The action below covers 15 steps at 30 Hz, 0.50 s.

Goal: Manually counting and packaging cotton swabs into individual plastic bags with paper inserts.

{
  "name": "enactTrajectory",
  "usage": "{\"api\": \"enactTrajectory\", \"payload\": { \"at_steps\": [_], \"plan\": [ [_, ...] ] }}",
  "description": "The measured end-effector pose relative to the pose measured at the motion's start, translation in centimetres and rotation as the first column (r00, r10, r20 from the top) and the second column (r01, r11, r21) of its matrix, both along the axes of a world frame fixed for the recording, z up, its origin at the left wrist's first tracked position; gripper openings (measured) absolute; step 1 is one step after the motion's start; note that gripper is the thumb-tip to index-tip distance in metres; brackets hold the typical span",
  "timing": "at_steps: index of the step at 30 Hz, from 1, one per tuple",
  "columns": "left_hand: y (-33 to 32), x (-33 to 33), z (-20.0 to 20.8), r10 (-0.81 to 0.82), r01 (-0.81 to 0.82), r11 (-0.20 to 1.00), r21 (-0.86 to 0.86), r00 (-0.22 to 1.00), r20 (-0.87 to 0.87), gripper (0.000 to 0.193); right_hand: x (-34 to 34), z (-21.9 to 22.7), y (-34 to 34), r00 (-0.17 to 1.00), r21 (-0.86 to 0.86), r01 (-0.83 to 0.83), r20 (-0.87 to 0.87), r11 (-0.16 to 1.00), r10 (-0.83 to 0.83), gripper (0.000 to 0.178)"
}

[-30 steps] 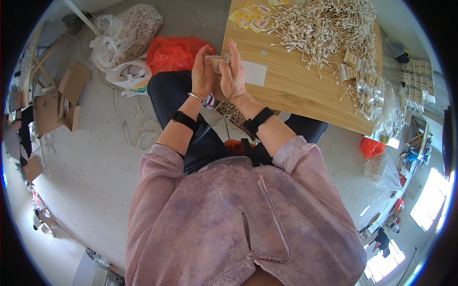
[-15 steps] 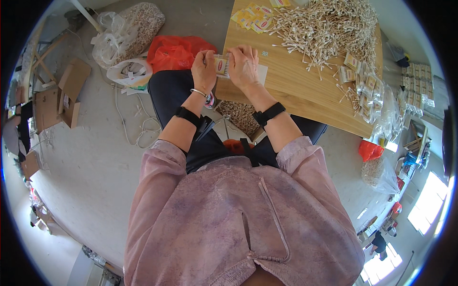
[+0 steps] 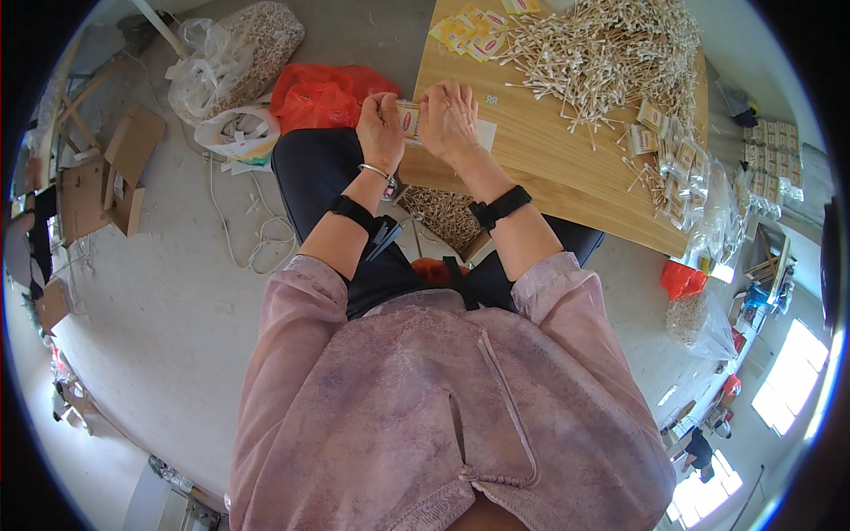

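Between my two hands, at the table's left edge, is a small pack of cotton swabs (image 3: 407,120) with a yellow and white label card. My left hand (image 3: 381,134) is closed on its left end, thumb and fingers pinching. On the right end, my right hand (image 3: 448,122) is closed too, its fingers bent over the pack and covering part of it. A white sheet (image 3: 485,134) lies partly under my right hand. Farther right on the wooden table (image 3: 549,164) spreads a large heap of loose cotton swabs (image 3: 602,57). Yellow label cards (image 3: 467,32) lie to its left.
Filled swab packs (image 3: 682,164) and a clear plastic bag (image 3: 722,208) sit at the table's right edge. Below the table edge is a box of swabs (image 3: 443,217). A red bag (image 3: 323,96), a white bag (image 3: 235,137) and a cardboard box (image 3: 128,177) stand on the left floor.
My right hand has shifted slightly left, covering more of the pack, so the hands are a little closer together. Both hands keep their hold.
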<state>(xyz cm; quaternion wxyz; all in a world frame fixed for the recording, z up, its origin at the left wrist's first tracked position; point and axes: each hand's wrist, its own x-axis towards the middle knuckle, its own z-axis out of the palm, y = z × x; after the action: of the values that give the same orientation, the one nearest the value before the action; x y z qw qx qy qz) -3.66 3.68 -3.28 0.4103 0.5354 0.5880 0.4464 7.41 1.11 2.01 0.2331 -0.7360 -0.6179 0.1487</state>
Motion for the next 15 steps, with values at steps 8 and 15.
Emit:
{"api": "enactTrajectory", "payload": {
  "at_steps": [8,15],
  "plan": [
    [-0.7,0.7,2.3,0.013,-0.012,1.000,-0.022,1.000,0.015,0.021,0.5,0.7,0.1,1.000,-0.099,-0.011,0.016,0.995,0.013,0.018],
    [-1.0,1.0,2.7,-0.006,0.009,0.999,-0.040,0.998,0.063,0.020,1.1,1.7,1.5,0.994,-0.296,-0.066,0.069,0.953,0.090,0.026]
  ]
}}
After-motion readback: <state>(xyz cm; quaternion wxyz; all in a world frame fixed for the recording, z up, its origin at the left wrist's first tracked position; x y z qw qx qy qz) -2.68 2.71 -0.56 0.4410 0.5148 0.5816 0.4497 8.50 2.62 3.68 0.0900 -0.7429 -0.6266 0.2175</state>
